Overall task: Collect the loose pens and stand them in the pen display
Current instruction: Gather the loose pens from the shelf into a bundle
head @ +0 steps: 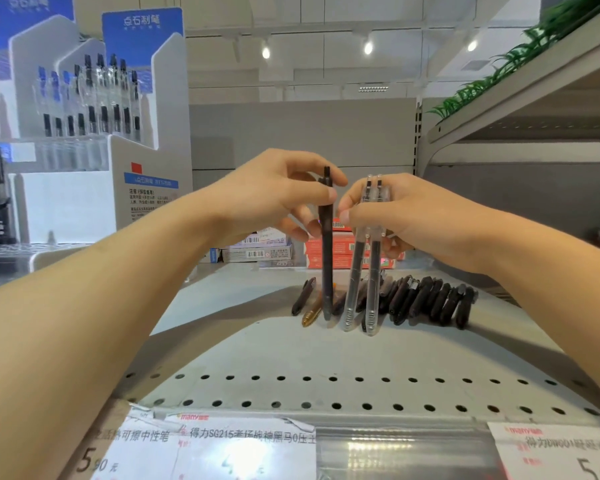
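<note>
Pens are in both hands above the shelf (326, 358). A black pen (326, 244) stands upright, its upper part pinched between the thumb and fingers of the left hand (274, 195), its tip down near the shelf. Just beside it, the right hand (395, 216) has its fingers curled round two clear pens (364, 258), also upright. Behind them a row of dark loose pens (426, 297) lies on the shelf. The pen display (94, 109) stands well to the left, with pens upright in it.
</note>
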